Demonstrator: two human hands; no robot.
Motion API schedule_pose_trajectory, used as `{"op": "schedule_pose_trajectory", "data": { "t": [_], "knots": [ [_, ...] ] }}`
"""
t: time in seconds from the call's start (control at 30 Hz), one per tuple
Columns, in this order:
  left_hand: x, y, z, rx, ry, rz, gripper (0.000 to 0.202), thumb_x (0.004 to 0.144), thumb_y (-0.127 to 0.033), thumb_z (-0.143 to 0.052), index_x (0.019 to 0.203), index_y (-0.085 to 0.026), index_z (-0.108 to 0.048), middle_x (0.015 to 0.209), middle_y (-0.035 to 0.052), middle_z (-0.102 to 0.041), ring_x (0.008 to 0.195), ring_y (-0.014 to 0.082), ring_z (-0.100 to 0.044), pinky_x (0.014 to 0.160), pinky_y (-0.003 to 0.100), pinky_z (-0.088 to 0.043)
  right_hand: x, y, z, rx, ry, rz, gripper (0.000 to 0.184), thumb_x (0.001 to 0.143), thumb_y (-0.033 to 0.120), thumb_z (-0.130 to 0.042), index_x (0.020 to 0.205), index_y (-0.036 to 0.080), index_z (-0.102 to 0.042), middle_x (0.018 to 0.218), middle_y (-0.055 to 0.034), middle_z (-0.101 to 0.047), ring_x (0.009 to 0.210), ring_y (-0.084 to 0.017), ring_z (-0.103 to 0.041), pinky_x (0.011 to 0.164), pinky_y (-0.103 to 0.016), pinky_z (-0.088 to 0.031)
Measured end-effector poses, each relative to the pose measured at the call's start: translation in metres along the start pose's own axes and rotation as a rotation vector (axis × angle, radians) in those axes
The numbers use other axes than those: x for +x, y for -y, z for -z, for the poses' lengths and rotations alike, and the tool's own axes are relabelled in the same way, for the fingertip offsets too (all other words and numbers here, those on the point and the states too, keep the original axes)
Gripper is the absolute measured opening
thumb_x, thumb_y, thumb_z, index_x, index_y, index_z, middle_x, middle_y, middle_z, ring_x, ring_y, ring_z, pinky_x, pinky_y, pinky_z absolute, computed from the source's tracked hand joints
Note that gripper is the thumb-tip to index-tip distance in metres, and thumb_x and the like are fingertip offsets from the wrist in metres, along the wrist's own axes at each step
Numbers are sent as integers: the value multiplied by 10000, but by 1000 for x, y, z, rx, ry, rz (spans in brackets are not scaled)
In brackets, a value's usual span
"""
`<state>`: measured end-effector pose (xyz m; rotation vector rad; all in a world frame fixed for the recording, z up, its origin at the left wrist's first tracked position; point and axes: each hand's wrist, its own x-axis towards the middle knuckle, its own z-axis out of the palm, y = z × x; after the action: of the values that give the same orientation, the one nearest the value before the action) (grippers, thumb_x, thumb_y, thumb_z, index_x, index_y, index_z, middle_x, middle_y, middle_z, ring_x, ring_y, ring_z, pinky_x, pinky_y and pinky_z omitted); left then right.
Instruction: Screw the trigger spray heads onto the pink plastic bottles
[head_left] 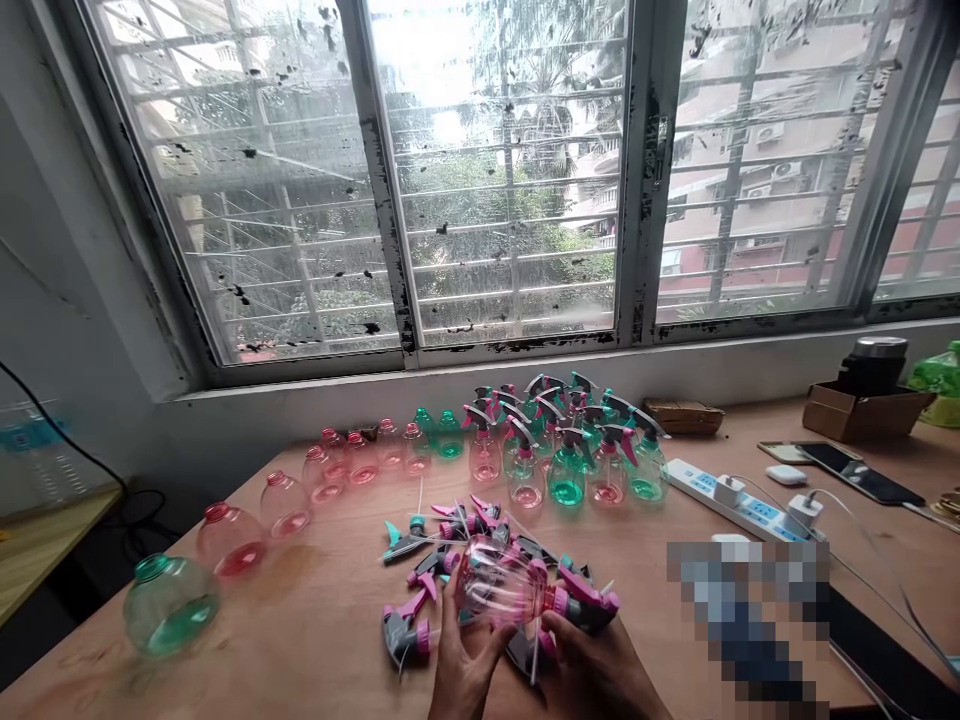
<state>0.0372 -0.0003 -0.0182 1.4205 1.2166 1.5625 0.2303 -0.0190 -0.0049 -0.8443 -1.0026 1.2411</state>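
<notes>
My left hand is wrapped round a clear pink spray bottle, which lies on its side with its neck to the right. At that neck, my right hand grips a grey and pink spray head. The head sits at the bottle's mouth; whether it is screwed on I cannot tell. Beneath and behind the bottle is a pile of loose spray heads, pink-grey and teal-grey, with thin white tubes. A separate pink-grey spray head lies just left of my left hand.
Open pink and green bottles run in a line along the left. Several bottles with spray heads stand at the back middle. A power strip, phones, cables and a cardboard box occupy the right, below the window.
</notes>
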Motion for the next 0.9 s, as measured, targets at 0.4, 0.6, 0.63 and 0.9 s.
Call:
{"op": "schedule_pose_trajectory", "data": {
  "t": [0.4, 0.6, 0.63, 0.9],
  "knots": [
    [1, -7, 3, -16, 39, 13, 805, 745, -484, -829, 1449, -277, -497, 1553, 113, -517, 1481, 384, -398, 1223, 491, -341, 3, 3, 2, 10, 44, 25, 437, 785, 521, -826, 984, 158, -686, 679, -22, -701, 488, -120, -543, 475, -248, -416],
    [0, -9, 1, -82, 36, 5, 737, 813, -500, -768, 1455, -263, -495, 1562, 125, -505, 1484, 367, -398, 1233, 487, -322, 0, -2, 1, -6, 16, 9, 447, 778, 510, -839, 1021, 164, -693, 606, 15, -659, 502, -129, -543, 490, -250, -422],
    [1, -10, 2, -80, 51, 8, 731, 814, -492, -771, 1456, -275, -497, 1570, 117, -498, 1487, 364, -395, 1231, 485, -326, 1, -3, 2, -11, 10, 10, 431, 778, 518, -836, 988, 163, -710, 621, 6, -669, 502, -129, -547, 490, -252, -423],
    [1, -6, 4, -15, 73, -10, 746, 797, -461, -795, 1462, -313, -492, 1602, 94, -455, 1490, 366, -388, 1241, 510, -297, 4, 1, 2, -46, 8, 7, 442, 750, 589, -820, 784, 154, -748, 626, -17, -672, 476, -124, -536, 474, -264, -428]
  ]
}}
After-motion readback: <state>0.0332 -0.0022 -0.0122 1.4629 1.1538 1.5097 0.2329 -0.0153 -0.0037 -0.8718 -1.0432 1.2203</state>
